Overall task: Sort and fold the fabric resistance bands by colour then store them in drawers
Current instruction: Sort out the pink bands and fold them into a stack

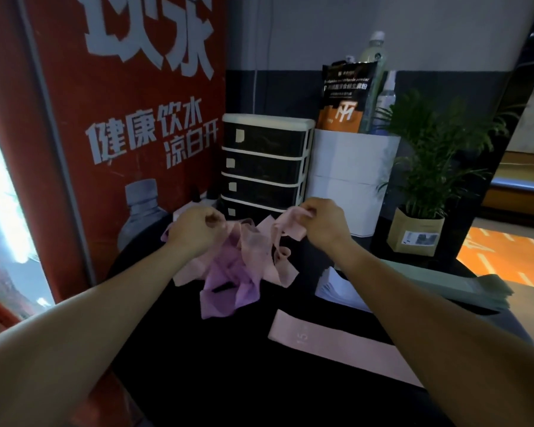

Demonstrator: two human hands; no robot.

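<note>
Gym or fitness-studio corner: red drinking-water vending machine with bottle graphic (pixel 130 124), black-and-orange protein powder pouch (pixel 346 97), orange painted floor markings (pixel 494 254), black tabletop (pixel 259 365) with 4-drawer black-and-white plastic organiser (pixel 265 161), potted green palm plant (pixel 426 180).

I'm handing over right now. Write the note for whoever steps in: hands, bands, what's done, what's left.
Left hand: gripping pink bands at the pile's left edge.
Right hand: pinching a pink band, lifted off the pile.
Pile: pink and purple bands tangled on the black table, in front of the drawers.
Done: one pink band laid flat near the front; green bands stacked at right.
Left: separate pink from purple, fold, store. All drawers shut.
</note>
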